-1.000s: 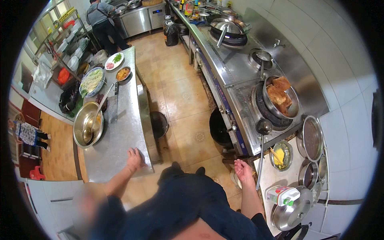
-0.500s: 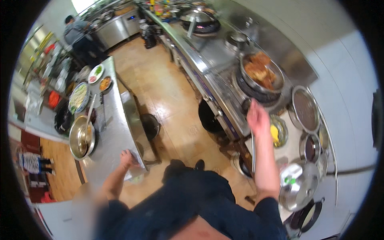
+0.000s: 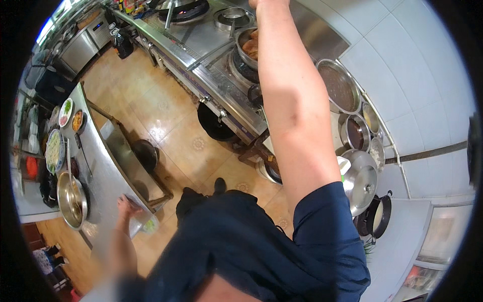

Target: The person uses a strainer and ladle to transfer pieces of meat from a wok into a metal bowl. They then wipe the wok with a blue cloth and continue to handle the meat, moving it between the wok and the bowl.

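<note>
My right arm stretches up and away across the stove side. Only the base of my right hand point(image 3: 270, 3) shows at the top edge, its fingers out of the picture. Beneath the forearm, a steel pan point(image 3: 241, 38) on a burner holds browned pieces of food point(image 3: 250, 49), partly covered by the arm. On the other side, my left hand point(image 3: 129, 206) lies on the near corner of the steel table point(image 3: 108, 176), fingers spread and nothing seen in them. A large steel bowl point(image 3: 64, 194) with a ladle point(image 3: 70, 166) leaning in it stands farther left on that table.
A lidded wok point(image 3: 188, 12) sits at the stove's far end. Right of my arm are a wide steel basin point(image 3: 339, 83), a pot of dark liquid point(image 3: 356, 132) and a domed lid point(image 3: 363, 187). Plates of cut food point(image 3: 54, 151) and a knife point(image 3: 83, 153) lie on the table.
My right hand has risen from beside the burner, reaching up past the pan to the picture's top edge. My left hand stays on the table corner. The view has turned rightward.
</note>
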### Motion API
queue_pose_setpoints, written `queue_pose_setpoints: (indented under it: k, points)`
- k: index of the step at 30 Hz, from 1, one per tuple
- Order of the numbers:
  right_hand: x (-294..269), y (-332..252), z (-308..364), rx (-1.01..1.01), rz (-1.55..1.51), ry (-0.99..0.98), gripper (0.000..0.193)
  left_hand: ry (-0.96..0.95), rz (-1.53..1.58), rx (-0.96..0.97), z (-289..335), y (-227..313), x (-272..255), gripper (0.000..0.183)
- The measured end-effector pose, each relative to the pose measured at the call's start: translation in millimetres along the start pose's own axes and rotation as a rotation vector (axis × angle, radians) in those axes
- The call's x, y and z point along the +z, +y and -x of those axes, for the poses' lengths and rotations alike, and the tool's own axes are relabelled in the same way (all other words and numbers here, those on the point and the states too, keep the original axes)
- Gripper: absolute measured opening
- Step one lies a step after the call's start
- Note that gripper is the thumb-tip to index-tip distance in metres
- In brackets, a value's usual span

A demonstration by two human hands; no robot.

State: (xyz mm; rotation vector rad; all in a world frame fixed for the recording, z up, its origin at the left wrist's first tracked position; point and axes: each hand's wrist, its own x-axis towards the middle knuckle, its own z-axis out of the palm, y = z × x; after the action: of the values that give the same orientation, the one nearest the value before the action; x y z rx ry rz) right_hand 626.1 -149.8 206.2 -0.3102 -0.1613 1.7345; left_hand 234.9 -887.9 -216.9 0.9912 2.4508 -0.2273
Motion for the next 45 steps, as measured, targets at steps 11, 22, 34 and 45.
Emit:
queue_pose_setpoints:
  k: [11, 22, 34, 45]
  points:
    - [4.6, 124.6, 68.6, 0.077, 0.060, 0.066, 0.004, -0.007, 0.030, 0.020, 28.1, 18.1, -12.3, 0.105]
    - [-114.4, 232.5, 295.8, 0.794, 0.670, -0.473, 0.014, -0.062, -0.133, -0.051, 33.5, 39.0, -37.5, 0.132]
    - [-245.9, 198.7, 359.9, 0.157, 1.754, -1.295, 0.019, -0.038, -0.074, -0.094, 36.4, 38.2, -37.1, 0.131]
    - [-227.2, 257.1, 293.7, 0.336, 1.793, -1.094, 0.016, -0.044, -0.098, -0.088, 46.5, 51.3, -62.7, 0.113]
